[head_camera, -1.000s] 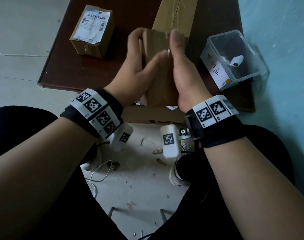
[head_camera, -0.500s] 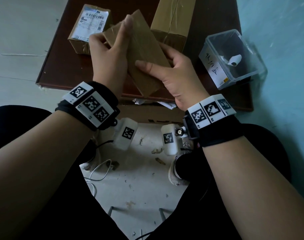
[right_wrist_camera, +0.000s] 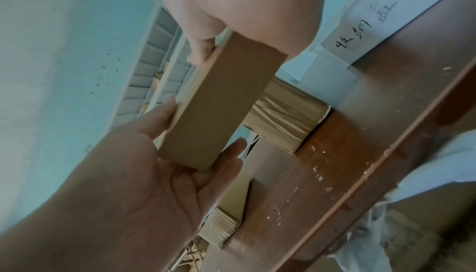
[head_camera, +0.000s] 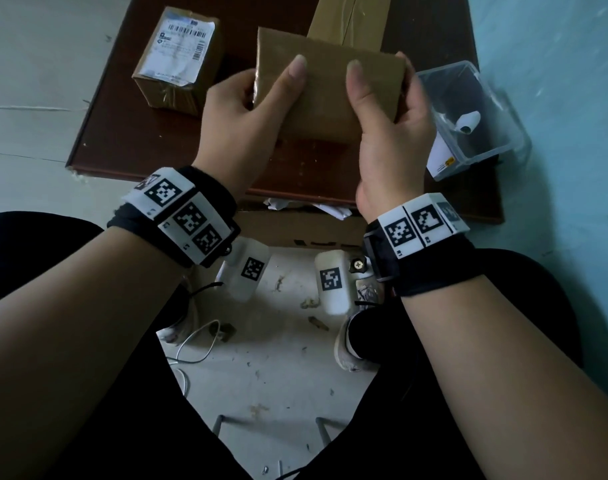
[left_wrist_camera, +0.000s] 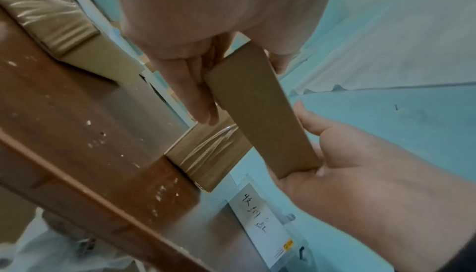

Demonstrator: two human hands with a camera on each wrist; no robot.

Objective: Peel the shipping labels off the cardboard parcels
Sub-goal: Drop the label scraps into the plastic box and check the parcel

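Observation:
Both hands hold a plain brown cardboard parcel (head_camera: 326,98) in the air above the dark brown table (head_camera: 139,133). My left hand (head_camera: 250,105) grips its left end, thumb on the near face. My right hand (head_camera: 389,109) grips the right end the same way. No label shows on the face turned to me. In the left wrist view the parcel's narrow side (left_wrist_camera: 260,109) runs between the left fingers (left_wrist_camera: 198,93) and the right palm (left_wrist_camera: 335,154). A second parcel (head_camera: 171,84) with a white shipping label (head_camera: 181,46) lies at the table's far left.
A long taped parcel (head_camera: 351,19) lies behind the held one. A clear plastic box (head_camera: 468,116) with a rolled-up white label (head_camera: 467,123) inside stands at the table's right edge. A cardboard box (head_camera: 295,230) with crumpled paper sits under the near edge.
The held parcel was turned over between the hands, from upright and end-on to lying wide, and both hands shifted their grip to its two ends.

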